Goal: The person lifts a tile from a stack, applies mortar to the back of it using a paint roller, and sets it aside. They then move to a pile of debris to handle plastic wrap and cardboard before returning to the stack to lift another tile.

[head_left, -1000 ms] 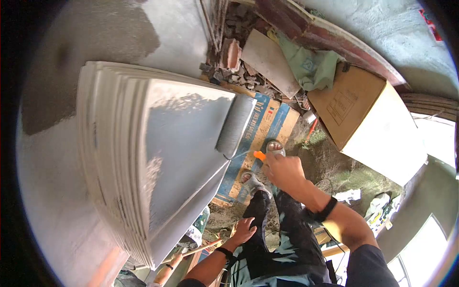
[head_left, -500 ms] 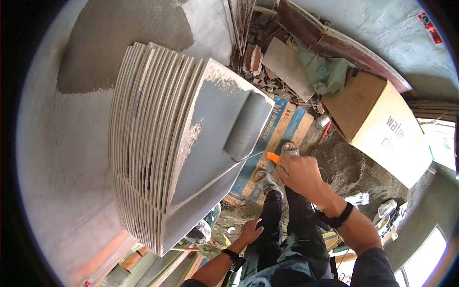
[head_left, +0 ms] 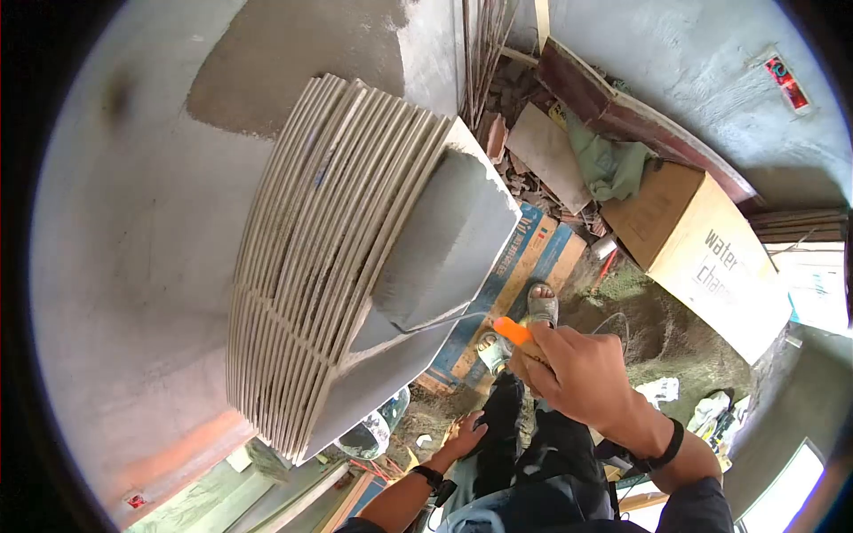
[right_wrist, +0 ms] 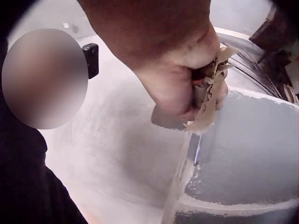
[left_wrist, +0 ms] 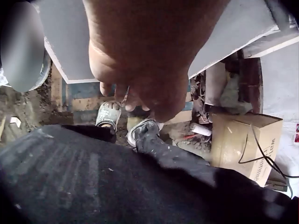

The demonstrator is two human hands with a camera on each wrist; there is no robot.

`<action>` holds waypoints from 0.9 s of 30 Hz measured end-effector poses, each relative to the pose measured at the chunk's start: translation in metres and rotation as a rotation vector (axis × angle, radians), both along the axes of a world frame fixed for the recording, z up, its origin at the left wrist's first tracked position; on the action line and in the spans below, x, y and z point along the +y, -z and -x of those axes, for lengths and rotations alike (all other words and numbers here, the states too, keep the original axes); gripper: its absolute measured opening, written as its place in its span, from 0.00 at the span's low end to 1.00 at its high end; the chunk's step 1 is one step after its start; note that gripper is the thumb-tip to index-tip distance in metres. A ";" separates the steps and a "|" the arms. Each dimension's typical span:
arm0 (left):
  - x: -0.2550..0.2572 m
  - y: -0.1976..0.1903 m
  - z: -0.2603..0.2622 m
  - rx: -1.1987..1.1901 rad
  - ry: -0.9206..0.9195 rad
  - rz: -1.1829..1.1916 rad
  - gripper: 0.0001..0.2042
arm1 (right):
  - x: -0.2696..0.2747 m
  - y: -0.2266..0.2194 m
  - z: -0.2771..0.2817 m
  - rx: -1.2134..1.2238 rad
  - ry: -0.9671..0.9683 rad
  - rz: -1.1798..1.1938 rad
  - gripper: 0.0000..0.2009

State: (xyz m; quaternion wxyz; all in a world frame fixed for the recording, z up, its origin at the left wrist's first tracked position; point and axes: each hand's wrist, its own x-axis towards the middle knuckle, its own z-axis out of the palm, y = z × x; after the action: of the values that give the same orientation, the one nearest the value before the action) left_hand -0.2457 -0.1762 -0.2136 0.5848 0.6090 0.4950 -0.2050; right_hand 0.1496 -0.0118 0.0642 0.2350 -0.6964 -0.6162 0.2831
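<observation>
In the head view, my right hand [head_left: 582, 369] grips the orange handle [head_left: 513, 331] of a paint roller. Its thin wire frame [head_left: 444, 322] reaches left to the grey roller sleeve [head_left: 409, 291], which lies against the grey-coated face [head_left: 466, 222] of the front tile. That tile fronts a thick stack of large tiles [head_left: 320, 258] leaning on the wall. Ragged pale film or paper hangs at the right hand's grip [right_wrist: 212, 105] in the right wrist view. My left hand [head_left: 464, 435] holds nothing and hangs loosely beside the left thigh, its fingers relaxed.
Flattened blue-and-tan cardboard [head_left: 511, 266] covers the floor beside the sandalled feet. A large carton [head_left: 711, 258] stands at right, near a green sack [head_left: 613, 160] and rubble [head_left: 524, 182]. A bucket [head_left: 366, 435] sits below the tile stack.
The roller has shifted left across the front tile toward its left edge, with the right hand following and coming nearer the camera. The head view has also swung. The left hand still hangs free.
</observation>
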 end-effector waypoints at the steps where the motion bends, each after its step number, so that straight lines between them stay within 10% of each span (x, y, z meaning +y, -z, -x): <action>1: 0.006 -0.005 -0.004 0.012 0.049 -0.017 0.27 | 0.001 -0.009 0.002 -0.017 0.004 0.010 0.14; 11: 0.010 -0.023 0.011 0.126 0.143 -0.033 0.26 | -0.004 0.075 0.017 -0.158 -0.028 0.055 0.12; 21: -0.020 0.016 0.055 0.071 0.089 -0.169 0.27 | -0.013 0.009 0.037 -0.066 -0.026 0.027 0.11; 27: -0.013 -0.003 0.032 0.070 0.040 -0.067 0.25 | -0.013 0.080 0.052 -0.137 -0.036 0.126 0.11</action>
State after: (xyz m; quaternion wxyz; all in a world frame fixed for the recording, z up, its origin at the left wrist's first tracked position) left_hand -0.2774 -0.1897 -0.2105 0.5421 0.6306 0.5095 -0.2212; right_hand 0.0977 -0.0248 -0.0154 0.1427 -0.7166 -0.6240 0.2770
